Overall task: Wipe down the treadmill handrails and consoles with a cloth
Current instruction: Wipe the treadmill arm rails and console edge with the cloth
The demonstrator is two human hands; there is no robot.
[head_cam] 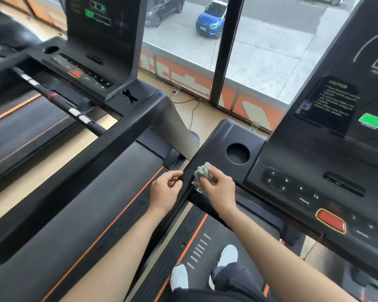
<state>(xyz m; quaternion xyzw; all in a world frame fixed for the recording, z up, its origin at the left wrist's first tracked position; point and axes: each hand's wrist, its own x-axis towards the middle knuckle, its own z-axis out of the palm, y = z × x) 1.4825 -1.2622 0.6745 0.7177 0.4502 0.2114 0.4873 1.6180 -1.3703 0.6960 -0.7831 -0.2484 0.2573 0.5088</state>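
I stand on a black treadmill whose left handrail (172,216) runs up to the console (297,162) at the right. My right hand (218,188) grips a crumpled grey-green cloth (202,174) and holds it against the top of that handrail, just below the round cup holder (237,154). My left hand (166,189) sits on the handrail's outer edge, its fingers curled against the rail. The console's keypad (292,187) and red stop button (331,221) lie to the right of the cloth.
A second treadmill stands at the left with its own console (100,29), red button (75,73) and handrail (109,144). A power cable (193,110) trails on the floor by the window. My white shoes (227,256) rest on the belt below.
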